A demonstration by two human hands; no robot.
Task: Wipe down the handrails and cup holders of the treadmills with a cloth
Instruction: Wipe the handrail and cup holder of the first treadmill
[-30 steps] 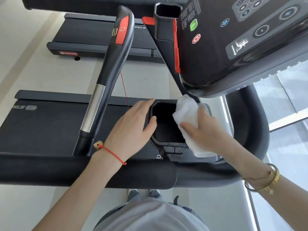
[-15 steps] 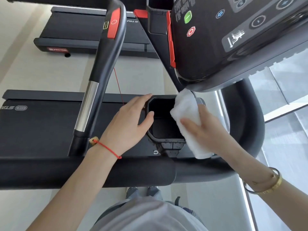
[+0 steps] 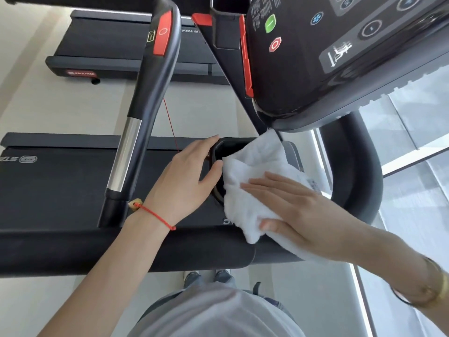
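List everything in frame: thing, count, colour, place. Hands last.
cloth: 1, white, draped over the cup holder
cup holder: 1, black, mostly covered
handrail: 1, black with silver section and red pad, left of centre
console: 1, black, green and red buttons, top right
treadmill decks: 2, black, left and top
left hand: grips cup holder rim, red string at wrist
right hand: flat on cloth, gold bangle at wrist

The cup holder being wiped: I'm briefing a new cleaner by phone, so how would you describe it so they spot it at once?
Start at the big dark console with its green and red buttons. Just below its lower edge, a black recessed cup holder sits in the crossbar panel, between the left hand on its rim and the right hand pressing a white cloth over it. Unlike the red-trimmed pocket higher up, it has no red.
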